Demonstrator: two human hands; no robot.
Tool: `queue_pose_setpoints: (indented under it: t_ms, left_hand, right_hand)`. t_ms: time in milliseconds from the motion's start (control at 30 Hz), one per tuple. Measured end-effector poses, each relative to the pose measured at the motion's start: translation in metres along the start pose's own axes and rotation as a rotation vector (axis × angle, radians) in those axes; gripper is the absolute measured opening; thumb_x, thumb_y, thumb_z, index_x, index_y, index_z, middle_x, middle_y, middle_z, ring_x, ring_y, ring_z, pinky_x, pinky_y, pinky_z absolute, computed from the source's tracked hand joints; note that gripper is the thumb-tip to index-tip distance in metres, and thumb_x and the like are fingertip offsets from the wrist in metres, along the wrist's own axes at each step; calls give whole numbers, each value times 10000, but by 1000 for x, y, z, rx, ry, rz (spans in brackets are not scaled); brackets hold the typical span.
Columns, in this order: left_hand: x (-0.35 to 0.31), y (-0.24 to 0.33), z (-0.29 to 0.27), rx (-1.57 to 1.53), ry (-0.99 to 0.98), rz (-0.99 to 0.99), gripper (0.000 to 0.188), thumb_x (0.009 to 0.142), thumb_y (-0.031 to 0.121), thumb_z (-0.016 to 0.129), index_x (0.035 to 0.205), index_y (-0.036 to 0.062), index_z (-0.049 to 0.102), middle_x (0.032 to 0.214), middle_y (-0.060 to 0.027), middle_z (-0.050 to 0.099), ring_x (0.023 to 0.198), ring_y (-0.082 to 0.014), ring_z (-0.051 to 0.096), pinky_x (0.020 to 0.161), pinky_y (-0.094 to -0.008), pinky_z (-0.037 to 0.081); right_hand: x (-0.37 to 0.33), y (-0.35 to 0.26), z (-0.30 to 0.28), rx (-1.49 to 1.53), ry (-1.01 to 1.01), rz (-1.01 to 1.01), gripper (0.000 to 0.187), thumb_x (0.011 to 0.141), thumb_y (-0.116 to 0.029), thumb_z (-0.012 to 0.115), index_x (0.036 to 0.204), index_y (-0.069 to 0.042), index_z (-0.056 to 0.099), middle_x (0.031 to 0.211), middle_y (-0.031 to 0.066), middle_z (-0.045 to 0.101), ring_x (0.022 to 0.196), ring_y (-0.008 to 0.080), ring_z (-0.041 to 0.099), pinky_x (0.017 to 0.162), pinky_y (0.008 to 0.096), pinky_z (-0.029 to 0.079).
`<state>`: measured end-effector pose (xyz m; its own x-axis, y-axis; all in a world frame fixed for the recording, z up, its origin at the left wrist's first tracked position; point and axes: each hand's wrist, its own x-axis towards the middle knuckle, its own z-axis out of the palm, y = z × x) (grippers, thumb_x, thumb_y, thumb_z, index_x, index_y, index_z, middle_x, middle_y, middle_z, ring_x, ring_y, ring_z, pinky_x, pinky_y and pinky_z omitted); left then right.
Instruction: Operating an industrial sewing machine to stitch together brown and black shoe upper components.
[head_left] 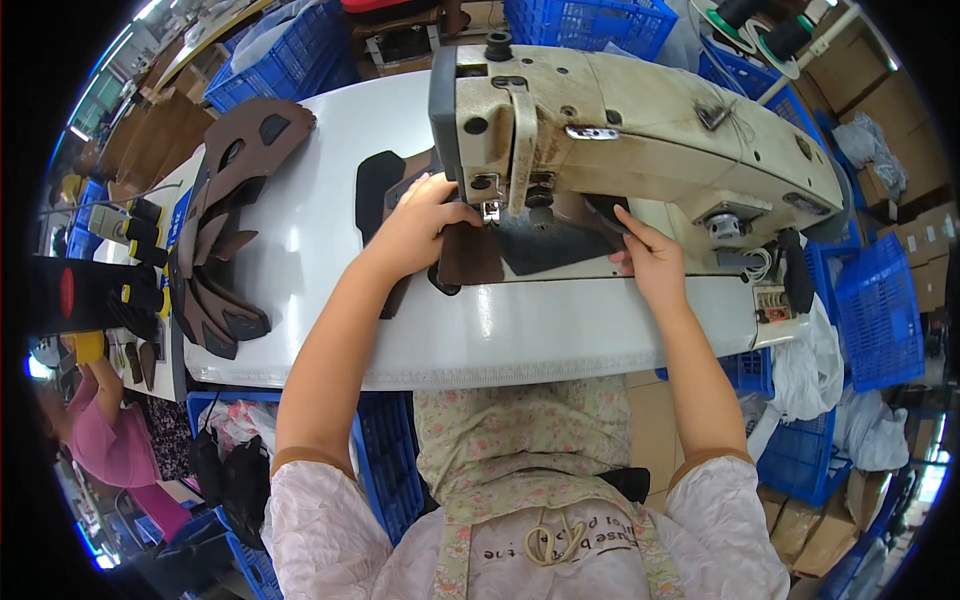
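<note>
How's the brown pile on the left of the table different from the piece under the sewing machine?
The brown pile has several pieces bunched together; the piece under the machine lies mostly flat. No hand touches the pile, while the left hand and right hand are at the piece. Both show brown and black parts.

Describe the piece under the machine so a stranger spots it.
Find the cream sewing machine on the white table. Below it lies a brown-and-black piece. Unlike the brown pieces heaped at left, it sits between left hand and right hand.
</note>
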<state>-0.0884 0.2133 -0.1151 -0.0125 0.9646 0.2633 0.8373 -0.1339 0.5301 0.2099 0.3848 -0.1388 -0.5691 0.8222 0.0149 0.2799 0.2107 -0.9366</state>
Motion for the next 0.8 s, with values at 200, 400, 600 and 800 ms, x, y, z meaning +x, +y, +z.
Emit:
queue_pose_setpoints:
  t_ms: [200, 400, 600, 800]
  left_hand:
    - [-16, 6, -10, 252, 51, 76, 543, 685, -79, 608, 1187, 121, 665, 1387, -145, 504, 1329, -356, 439, 1152, -509, 315]
    - [-36, 28, -10, 426, 22, 133, 580, 637, -54, 658, 1192, 111, 667, 1447, -160, 475, 1377, -340, 414, 1114, -479, 383]
    - [-45, 31, -2, 432, 79, 77, 561, 645, -81, 625, 1172, 104, 673, 1438, -150, 496, 1368, -322, 443, 1071, -427, 433]
    - [-42, 28, 4, 398, 137, 84, 531, 632, -98, 600, 1121, 92, 684, 1405, -153, 525, 1340, -329, 476, 1053, -425, 445]
  right_hand:
    - [-36, -8, 14, 257, 102, 17, 378, 973, -2, 518, 1297, -138, 658, 1144, 78, 697, 762, 130, 687, 695, 233, 537]
    - [-46, -20, -8, -97, -12, -43, 371, 919, -62, 628, 1281, -135, 667, 966, 112, 725, 716, 121, 657, 687, 247, 518]
    - [-65, -74, -66, -488, 167, -578, 177, 884, -117, 689, 1030, -37, 745, 849, 107, 721, 685, 124, 631, 653, 260, 492]
    - [3, -35, -206, -277, 1151, -527, 376, 993, -253, 578, 1244, 25, 611, 1203, 138, 639, 1033, 202, 611, 917, 314, 469]
